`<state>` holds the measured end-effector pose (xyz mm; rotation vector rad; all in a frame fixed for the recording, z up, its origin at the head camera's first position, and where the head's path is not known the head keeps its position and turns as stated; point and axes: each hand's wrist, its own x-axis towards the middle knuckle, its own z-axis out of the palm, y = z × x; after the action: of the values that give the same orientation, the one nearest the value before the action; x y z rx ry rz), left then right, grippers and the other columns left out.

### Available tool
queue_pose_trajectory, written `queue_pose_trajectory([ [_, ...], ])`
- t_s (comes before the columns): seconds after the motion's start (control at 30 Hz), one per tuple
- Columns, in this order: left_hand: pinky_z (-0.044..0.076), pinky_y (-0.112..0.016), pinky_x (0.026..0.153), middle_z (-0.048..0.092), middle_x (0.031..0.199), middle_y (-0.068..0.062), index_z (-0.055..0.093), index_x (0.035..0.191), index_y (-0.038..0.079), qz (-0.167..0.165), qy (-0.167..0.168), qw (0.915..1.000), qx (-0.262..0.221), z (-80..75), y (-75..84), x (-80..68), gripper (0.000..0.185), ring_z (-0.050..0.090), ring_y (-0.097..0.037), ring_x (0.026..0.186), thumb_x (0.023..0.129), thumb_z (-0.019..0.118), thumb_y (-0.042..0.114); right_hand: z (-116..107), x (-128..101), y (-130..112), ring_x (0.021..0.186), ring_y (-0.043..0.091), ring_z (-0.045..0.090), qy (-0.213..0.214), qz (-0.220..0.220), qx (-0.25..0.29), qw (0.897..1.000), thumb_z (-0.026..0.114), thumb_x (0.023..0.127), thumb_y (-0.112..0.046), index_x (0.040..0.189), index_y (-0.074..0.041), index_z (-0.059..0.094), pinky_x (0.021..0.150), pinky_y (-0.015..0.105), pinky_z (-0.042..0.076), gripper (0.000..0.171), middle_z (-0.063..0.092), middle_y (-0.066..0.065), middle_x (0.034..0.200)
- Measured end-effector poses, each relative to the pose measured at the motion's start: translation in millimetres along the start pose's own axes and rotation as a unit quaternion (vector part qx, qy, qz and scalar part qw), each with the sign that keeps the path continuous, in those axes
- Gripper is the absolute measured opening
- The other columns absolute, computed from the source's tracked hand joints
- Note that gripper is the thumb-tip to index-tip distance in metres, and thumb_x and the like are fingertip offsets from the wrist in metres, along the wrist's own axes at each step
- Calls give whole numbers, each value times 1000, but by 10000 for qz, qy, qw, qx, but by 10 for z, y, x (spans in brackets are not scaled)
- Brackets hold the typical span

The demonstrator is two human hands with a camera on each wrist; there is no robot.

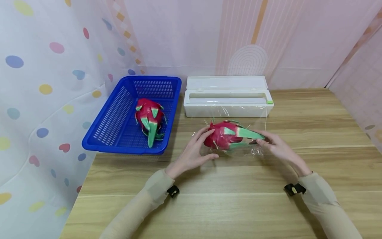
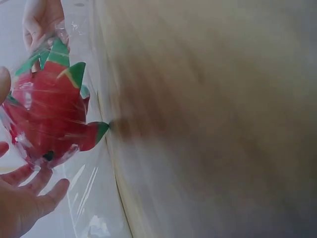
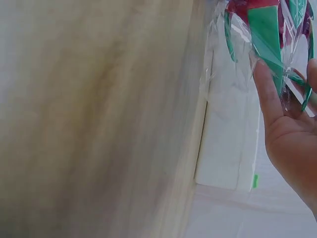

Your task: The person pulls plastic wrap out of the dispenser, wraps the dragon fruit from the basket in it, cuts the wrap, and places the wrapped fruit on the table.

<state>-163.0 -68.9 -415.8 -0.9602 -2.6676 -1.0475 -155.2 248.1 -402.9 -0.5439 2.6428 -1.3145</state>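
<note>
A red dragon fruit (image 1: 225,136) with green-tipped scales, covered in clear plastic film (image 1: 256,151), is between the two hands in front of the white box. The fingers of my left hand (image 1: 195,151) are against its rounded left end, the thumb spread apart below; in the left wrist view the fingertips touch the filmed base (image 2: 48,155). At the other end my right hand (image 1: 279,147) pinches the long green leaf tips and film between thumb and fingers. In the right wrist view the index finger lies along a green leaf (image 3: 266,42).
A white film dispenser box (image 1: 228,110) stands behind with its lid raised, film stretching from it toward the fruit. At the left a blue basket (image 1: 102,146) holds a second dragon fruit (image 1: 149,113). Patterned curtains border the wooden table (image 1: 328,129).
</note>
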Motion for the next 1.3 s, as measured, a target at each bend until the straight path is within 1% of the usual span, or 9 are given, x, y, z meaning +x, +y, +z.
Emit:
queue_pose_trajectory([
  [0.3, 37, -53, 109, 34, 152, -12, 38, 144, 12, 68, -20, 9998, 194, 8, -32, 82, 84, 35, -33, 139, 75, 79, 38, -44, 89, 92, 100, 1, 61, -342, 0, 1128, 9930, 42, 101, -10, 144, 5, 32, 87, 18, 51, 47, 51, 34, 130],
  [0.4, 36, -54, 110, 36, 150, -14, 38, 144, 11, 149, 27, 9994, 314, 16, -36, 118, 85, 36, -33, 138, 75, 79, 39, -57, 114, 123, 103, 3, 62, -434, 109, 1321, 9902, 41, 101, -12, 145, 3, 31, 88, 19, 51, 48, 50, 34, 132],
  [0.53, 33, -56, 111, 38, 149, -14, 38, 144, 12, 121, 28, 9988, 482, 28, -19, 168, 85, 37, -31, 138, 75, 79, 41, -73, 137, 144, 109, 19, 63, -491, 302, 1359, 9890, 40, 102, -14, 146, 2, 29, 89, 24, 52, 49, 49, 34, 133],
  [0.63, 34, -57, 109, 38, 149, -13, 39, 144, 14, 13, -57, 9987, 511, 40, 15, 204, 84, 37, -31, 137, 75, 77, 42, -88, 140, 150, 114, 31, 57, -438, 467, 1061, 9923, 39, 102, -15, 147, 1, 29, 90, 26, 50, 49, 45, 33, 138],
  [0.83, 39, -56, 103, 39, 148, -13, 41, 143, 16, -43, -127, 9980, 619, 73, 69, 237, 78, 38, -34, 135, 78, 75, 41, -94, 147, 170, 122, 35, 45, -340, 594, 439, 9967, 38, 102, -15, 147, -2, 32, 94, 32, 42, 47, 38, 27, 145],
  [1.0, 40, -54, 101, 42, 146, -14, 43, 142, 14, 42, 17, 9977, 680, 86, 66, 236, 71, 40, -33, 134, 82, 73, 39, -72, 162, 166, 114, 37, 52, -73, 428, -86, 9990, 42, 101, -10, 144, -1, 37, 89, 36, 48, 44, 45, 29, 138],
  [1.17, 41, -55, 100, 43, 146, -15, 43, 141, 13, 66, 85, 9978, 658, 98, 43, 252, 63, 42, -33, 133, 88, 66, 38, -7, 185, 129, 112, 43, 55, 930, -755, -1012, 9876, 55, 91, 3, 132, 3, 50, 94, 57, 48, 41, 53, 27, 128],
  [1.23, 42, -54, 100, 43, 146, -15, 43, 141, 13, 34, 86, 9978, 659, 98, 38, 261, 60, 42, -32, 133, 90, 63, 38, 14, 172, 99, 119, 45, 50, 1068, -1232, -1331, 9776, 59, 90, 1, 132, 1, 51, 98, 62, 41, 43, 52, 25, 132],
  [1.3, 42, -54, 100, 43, 146, -15, 43, 142, 13, -8, 67, 9979, 645, 92, 40, 268, 59, 42, -31, 132, 91, 62, 38, 21, 148, 54, 125, 46, 46, 867, -1439, -1539, 9737, 62, 90, -6, 138, -5, 47, 101, 64, 37, 50, 47, 23, 138],
])
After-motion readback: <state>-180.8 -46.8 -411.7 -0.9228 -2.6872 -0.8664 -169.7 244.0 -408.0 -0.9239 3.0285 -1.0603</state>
